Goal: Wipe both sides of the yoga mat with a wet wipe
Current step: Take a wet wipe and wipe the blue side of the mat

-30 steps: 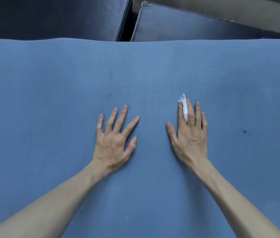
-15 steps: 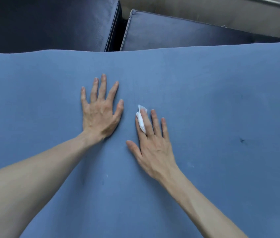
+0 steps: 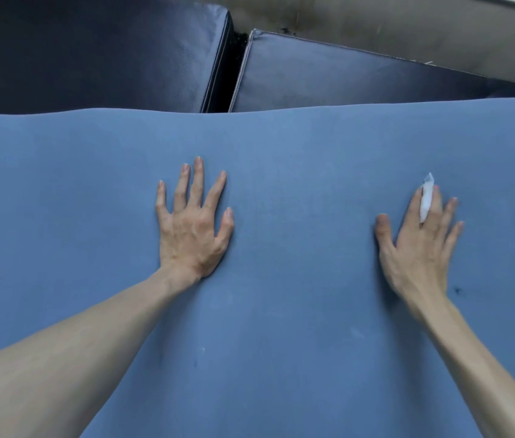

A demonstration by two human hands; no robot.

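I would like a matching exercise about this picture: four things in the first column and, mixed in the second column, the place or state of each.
Things:
1. left hand
2. wet wipe
3. dark cushions
4. small black mark

Places or states:
A. beyond the far edge of the yoga mat
B. flat on the mat, fingers spread, holding nothing
C. on the mat beside the right wrist
D. between the fingers of the right hand

Pairs: 1-B, 2-D, 3-A, 4-C

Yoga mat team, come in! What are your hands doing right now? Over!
Left hand flat on yoga mat. Right hand flat, wet wipe pinched between fingers. Nothing in the way.
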